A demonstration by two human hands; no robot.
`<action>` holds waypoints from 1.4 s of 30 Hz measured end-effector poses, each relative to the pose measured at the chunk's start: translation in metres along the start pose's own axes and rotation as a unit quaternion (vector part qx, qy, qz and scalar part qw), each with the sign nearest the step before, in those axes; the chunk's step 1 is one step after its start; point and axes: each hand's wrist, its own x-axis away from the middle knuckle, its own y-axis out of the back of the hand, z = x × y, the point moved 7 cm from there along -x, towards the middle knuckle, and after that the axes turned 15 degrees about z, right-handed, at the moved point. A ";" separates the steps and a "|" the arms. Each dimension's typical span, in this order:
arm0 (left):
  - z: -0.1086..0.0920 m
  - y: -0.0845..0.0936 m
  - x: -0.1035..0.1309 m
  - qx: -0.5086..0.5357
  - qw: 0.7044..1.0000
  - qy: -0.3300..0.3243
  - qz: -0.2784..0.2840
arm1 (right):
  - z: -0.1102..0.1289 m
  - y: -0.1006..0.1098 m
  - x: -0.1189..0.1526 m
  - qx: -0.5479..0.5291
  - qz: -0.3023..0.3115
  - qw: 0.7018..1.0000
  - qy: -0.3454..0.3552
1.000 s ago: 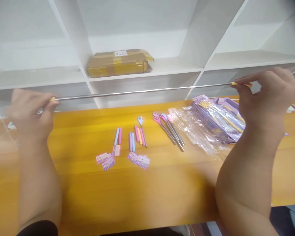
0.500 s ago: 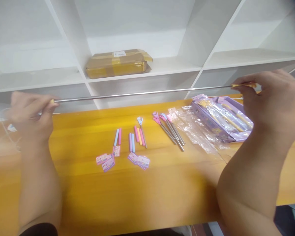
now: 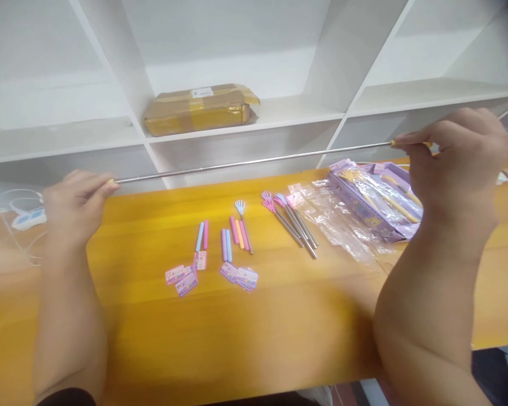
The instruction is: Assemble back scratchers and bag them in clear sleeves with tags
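Stretched out between my hands is a telescopic back scratcher (image 3: 254, 160), its thin metal rod fully visible and tilted slightly up to the right. My left hand (image 3: 76, 206) pinches one yellow end. My right hand (image 3: 461, 144) is closed on the other yellow end; the fingers mostly cover it. Below on the table lie a blue-headed back scratcher (image 3: 240, 208), several pink and blue ones in a bunch (image 3: 294, 225), coloured handle tubes (image 3: 225, 245) in blue, pink, purple and yellow, and small printed cards (image 3: 187, 280).
Clear plastic bags (image 3: 334, 220) lie beside a purple box (image 3: 364, 208) with bagged yellow back scratchers in it. A taped cardboard box (image 3: 203, 110) rests on the white shelf (image 3: 296, 115) behind. A white power strip (image 3: 29, 217) with cables lies at the left.
My left hand has moved right and slightly down, my right hand slightly left and up. The two ends of the back scratcher are closer together, so the rod is shorter.
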 end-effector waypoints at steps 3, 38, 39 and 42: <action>-0.015 -0.012 -0.001 -0.006 0.999 0.017 0.051 | 0.010 -0.006 -0.003 0.005 -0.025 0.999 0.022; -0.149 -0.137 0.023 0.124 0.897 0.107 0.410 | 0.168 0.055 0.099 -0.130 0.033 0.964 0.228; -0.156 -0.142 0.027 0.145 0.888 0.112 0.422 | 0.162 0.068 0.099 -0.135 0.023 0.967 0.216; -0.190 -0.169 0.050 0.253 0.834 0.149 0.468 | 0.153 0.101 0.106 -0.163 -0.027 0.971 0.175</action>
